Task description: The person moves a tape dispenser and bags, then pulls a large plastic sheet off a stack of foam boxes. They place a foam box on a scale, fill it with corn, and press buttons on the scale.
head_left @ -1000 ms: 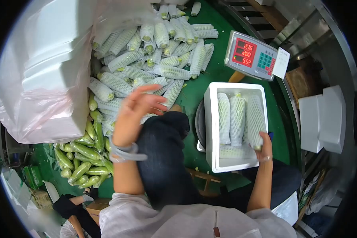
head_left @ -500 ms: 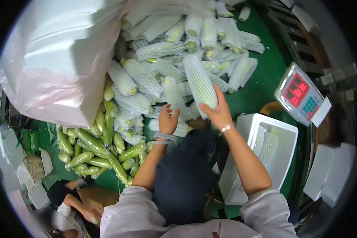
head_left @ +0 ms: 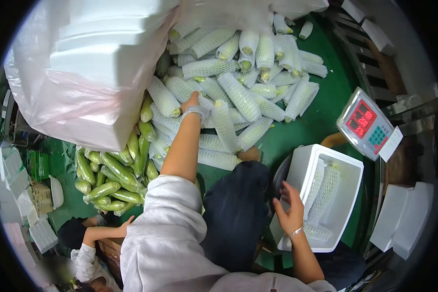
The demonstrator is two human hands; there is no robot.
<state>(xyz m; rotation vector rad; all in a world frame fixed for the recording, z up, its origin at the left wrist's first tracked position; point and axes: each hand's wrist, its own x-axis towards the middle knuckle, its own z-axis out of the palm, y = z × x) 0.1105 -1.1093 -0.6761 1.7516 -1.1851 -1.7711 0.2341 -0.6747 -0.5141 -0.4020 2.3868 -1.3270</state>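
My left hand [head_left: 191,103] is reaching into a heap of long pale-green vegetables in white foam net sleeves. Its fingers, partly hidden, are closed around one netted vegetable [head_left: 182,90] near the heap's left side. Another netted vegetable [head_left: 239,97] lies slantwise on top, and one more [head_left: 224,127] rests just right of my left forearm. My right hand [head_left: 291,209] is empty with fingers apart, at the left wall of a white foam box [head_left: 351,197]. Inside that box lie a few netted vegetables [head_left: 324,192].
A digital scale [head_left: 367,122] with red figures stands right of the heap. Bare green vegetables in clear film [head_left: 114,170] are piled at left, below a large plastic-wrapped stack of white foam [head_left: 82,87]. A co-worker's arm [head_left: 104,233] shows at lower left.
My right hand has let go of a netted vegetable, which now lies on the heap, and moved down to the foam box. My left hand has reached farther up and left, onto another one.
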